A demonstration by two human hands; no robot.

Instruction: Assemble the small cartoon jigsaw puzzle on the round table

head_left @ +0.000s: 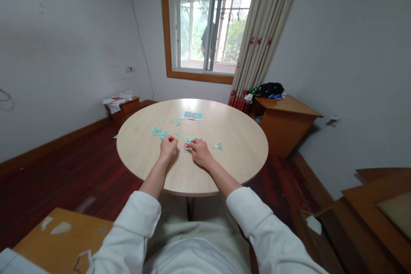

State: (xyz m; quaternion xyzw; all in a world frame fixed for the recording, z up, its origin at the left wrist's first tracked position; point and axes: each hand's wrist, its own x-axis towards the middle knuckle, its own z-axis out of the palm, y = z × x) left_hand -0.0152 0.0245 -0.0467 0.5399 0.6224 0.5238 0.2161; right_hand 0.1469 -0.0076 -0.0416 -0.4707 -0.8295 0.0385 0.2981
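Near the centre of the frame, on a round, pale worktop (237,160), the right hand (201,153) lies over a colourful cluster of pieces (186,144); its fingertips reach onto the cluster's right part, but whether that grip pinches a piece or only rests on it, I cannot tell; the cluster shows pink and teal where the fingers leave it bare. Just left of centre, the left hand (168,146) is curled, its grip drawn together at thumb and forefinger; any piece between them would be too small to make out.

Further teal pieces (156,132) lie loose beyond the left hand, toward the left of the frame; a paler group (175,122) sits a little above them – near the picture sheet (192,116), which lies flat at upper centre; a small mixed group (218,147) is to the right of the right hand, apart from it.

By my judgement the step in hand is setting or adjusting a piece in the cluster, the loose groups being not yet joined to it; the next move calls for light fingertip pressure, edges lined up before pushing – and a steadying touch on the cluster, lest it slide.
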